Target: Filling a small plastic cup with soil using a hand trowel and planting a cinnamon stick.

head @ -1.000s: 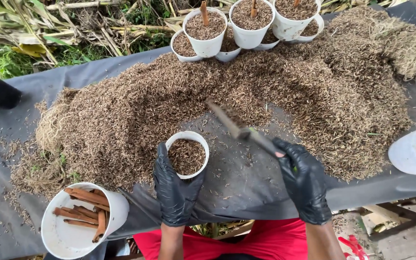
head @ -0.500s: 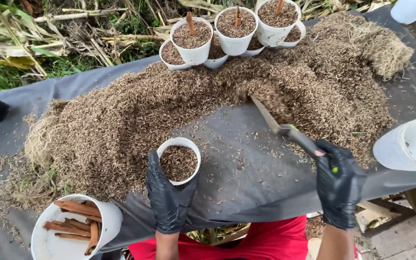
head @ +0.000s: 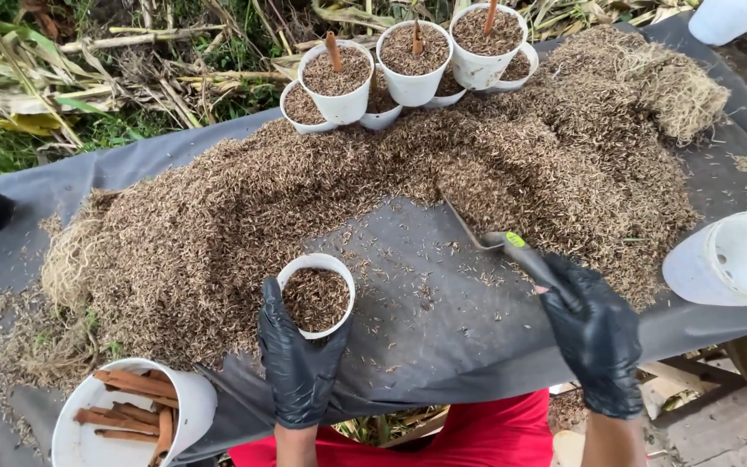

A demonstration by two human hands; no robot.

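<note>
A grey sheet (head: 425,329) covers the table under both hands, and a broad heap of brown husk mix (head: 443,182) lies across it, beyond and to either side of the hands. Past the heap, well away from both hands, stands a cluster of filled white pots (head: 408,65), some with a brown stick upright in them. To the outside of the right hand (head: 596,342) an empty white pot (head: 732,259) lies tipped on its side; near the left hand (head: 300,359), lower and to its outside, a white bucket (head: 179,406) holds brown stick cuttings (head: 131,406). The left hand, in a black glove, is wrapped around the near side of a small white pot (head: 317,294) nearly full of the mix, holding it upright on the sheet. The right hand, also black-gloved, is closed around the handle of a trowel (head: 494,240), whose blade points away from it, its tip touching the edge of the heap.
</note>
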